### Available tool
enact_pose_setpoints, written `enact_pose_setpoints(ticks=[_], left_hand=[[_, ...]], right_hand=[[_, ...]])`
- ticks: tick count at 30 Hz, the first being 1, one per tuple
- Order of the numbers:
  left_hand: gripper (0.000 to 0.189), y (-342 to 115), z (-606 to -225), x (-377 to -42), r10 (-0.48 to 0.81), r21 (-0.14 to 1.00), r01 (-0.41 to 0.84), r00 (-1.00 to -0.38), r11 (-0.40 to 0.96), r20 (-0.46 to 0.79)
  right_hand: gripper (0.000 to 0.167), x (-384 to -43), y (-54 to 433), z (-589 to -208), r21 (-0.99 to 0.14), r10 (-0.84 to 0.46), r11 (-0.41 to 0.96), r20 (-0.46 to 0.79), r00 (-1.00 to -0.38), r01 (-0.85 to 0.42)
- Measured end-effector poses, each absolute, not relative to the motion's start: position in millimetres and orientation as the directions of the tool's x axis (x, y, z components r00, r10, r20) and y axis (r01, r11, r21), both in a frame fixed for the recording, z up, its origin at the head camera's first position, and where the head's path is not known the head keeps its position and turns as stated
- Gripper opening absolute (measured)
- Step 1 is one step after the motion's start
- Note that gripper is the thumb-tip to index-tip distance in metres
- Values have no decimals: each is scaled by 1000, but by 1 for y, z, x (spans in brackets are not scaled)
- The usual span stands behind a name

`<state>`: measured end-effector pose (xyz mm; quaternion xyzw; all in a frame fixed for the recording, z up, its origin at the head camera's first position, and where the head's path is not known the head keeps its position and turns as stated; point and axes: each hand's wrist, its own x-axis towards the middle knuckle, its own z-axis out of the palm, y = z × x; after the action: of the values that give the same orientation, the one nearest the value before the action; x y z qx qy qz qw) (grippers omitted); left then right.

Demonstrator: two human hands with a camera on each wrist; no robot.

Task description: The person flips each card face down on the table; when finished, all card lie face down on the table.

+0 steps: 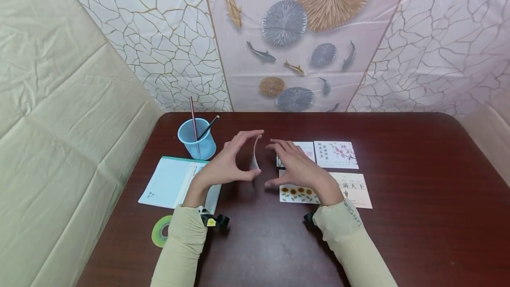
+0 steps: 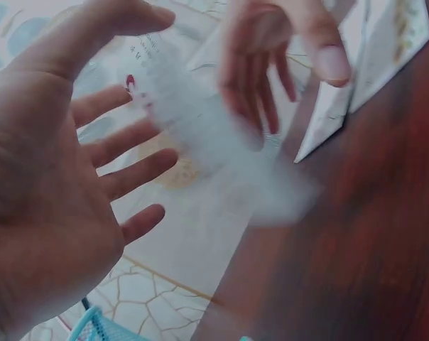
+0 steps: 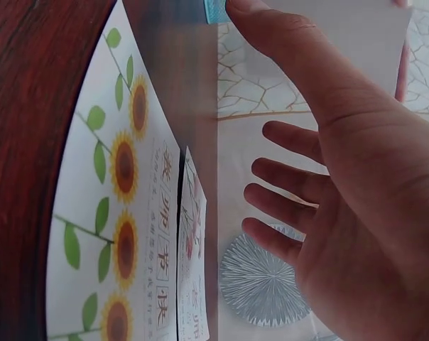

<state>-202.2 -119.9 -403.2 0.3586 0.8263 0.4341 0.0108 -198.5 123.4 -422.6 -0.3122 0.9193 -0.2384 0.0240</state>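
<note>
My left hand point(image 1: 227, 158) pinches a thin white card point(image 1: 255, 154) by its edges, between thumb and fingers. The card stands on edge and bows slightly; it is blurred in the left wrist view, where printed text shows at one end. Facing it, my right hand point(image 1: 296, 165) holds nothing, its fingers spread and gently bent. Beneath and beside the right hand lie several printed cards: a sunflower card point(image 3: 122, 213), a plum-blossom card point(image 1: 336, 154), a card with large characters point(image 1: 354, 191), and one with red writing point(image 1: 307, 150) that the right hand partly covers.
A light blue mesh pen cup point(image 1: 199, 145) with pencils stands at the back left. In front of it a pale blue notebook point(image 1: 167, 183) lies partly under the left arm. A green tape roll point(image 1: 158, 234) sits beside the left sleeve. Patterned cloth point(image 1: 263, 83) hangs behind the table.
</note>
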Motion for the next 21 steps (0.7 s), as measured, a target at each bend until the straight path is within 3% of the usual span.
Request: enact_pose_setpoints(ticks=[6,14,17,21], left_hand=[[89,-126,-389,-196,590,824,508,-755,251,286],[86,-127,-375,-188,609,840,504,-736,202,295],[87,-134,-385,-195,614,836,495,-743,238,266],[86,-149,-400,-202,581,778,450,-802,438,136]], right_hand=[[90,-200,126,-425,-473,-566,697,97,-819,-538],[90,-203,131,-428,-488,-574,686,93,-814,-540],[88,-203,135,-427,-508,-567,686,77,-820,-521],[82,-203,141,-425,-517,-557,691,62,-828,-504]])
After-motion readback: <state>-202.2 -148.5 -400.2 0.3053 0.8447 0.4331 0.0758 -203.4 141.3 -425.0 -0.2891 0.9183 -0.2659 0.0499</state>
